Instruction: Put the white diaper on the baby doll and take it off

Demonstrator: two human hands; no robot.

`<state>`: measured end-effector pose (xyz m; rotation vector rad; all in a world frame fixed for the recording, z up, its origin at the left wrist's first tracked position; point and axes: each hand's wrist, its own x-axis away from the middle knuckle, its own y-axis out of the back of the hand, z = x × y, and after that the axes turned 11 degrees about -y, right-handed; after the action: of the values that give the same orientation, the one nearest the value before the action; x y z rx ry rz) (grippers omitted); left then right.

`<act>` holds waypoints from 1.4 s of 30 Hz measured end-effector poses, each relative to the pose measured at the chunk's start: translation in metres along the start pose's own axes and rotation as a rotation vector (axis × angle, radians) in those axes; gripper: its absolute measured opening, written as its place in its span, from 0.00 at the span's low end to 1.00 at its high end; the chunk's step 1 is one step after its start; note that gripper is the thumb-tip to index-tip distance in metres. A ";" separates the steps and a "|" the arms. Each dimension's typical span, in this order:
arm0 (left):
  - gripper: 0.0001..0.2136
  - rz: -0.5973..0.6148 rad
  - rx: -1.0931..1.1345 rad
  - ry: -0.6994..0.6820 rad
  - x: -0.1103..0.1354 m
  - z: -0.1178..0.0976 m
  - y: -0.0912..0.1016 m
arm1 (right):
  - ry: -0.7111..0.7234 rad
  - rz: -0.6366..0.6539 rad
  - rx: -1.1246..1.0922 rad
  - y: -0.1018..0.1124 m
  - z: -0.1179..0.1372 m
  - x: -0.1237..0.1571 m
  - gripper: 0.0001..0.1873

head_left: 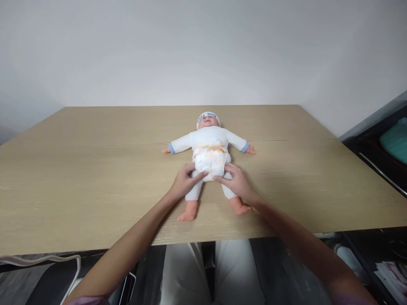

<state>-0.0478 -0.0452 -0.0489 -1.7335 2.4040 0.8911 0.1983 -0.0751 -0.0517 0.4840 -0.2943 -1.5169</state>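
A baby doll [210,135] lies on its back on the wooden table, arms spread and feet toward me. It wears a white suit with blue cuffs and a white cap [208,115] with lettering. Around its hips sits a white diaper [211,163] with a coloured print at the waist. My left hand [187,180] is closed on the diaper's leg edge at the left, thumb on the front. On the other side, my right hand [237,182] pinches the opposite leg edge the same way. The fingertips under the edges are partly hidden.
The wooden table [95,182] reaches back to a pale wall [190,51]. Off its right side stands a dark shelf [375,148] holding a teal item [396,140]. A white cable [41,258] runs below the front left edge.
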 end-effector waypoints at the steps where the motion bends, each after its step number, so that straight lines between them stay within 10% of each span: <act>1: 0.16 -0.002 0.001 0.000 0.000 -0.001 0.000 | 0.008 0.003 0.031 0.001 0.000 0.000 0.10; 18: 0.14 0.046 -0.212 -0.080 -0.004 0.002 -0.003 | 0.001 -0.019 -0.038 0.002 -0.005 -0.004 0.11; 33: 0.15 -0.156 -0.068 -0.124 0.023 0.013 0.016 | 0.344 -0.277 0.222 0.037 -0.027 0.033 0.12; 38: 0.17 -0.180 -0.581 -0.271 0.003 0.042 0.042 | 0.294 -0.469 0.317 0.047 -0.049 0.000 0.15; 42: 0.29 -0.182 -0.756 -0.217 -0.040 0.065 0.051 | 0.225 -0.378 0.556 0.045 -0.054 -0.060 0.29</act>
<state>-0.0965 0.0301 -0.0674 -1.8578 1.8389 2.0077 0.2610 -0.0099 -0.0701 1.1969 -0.4691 -1.7200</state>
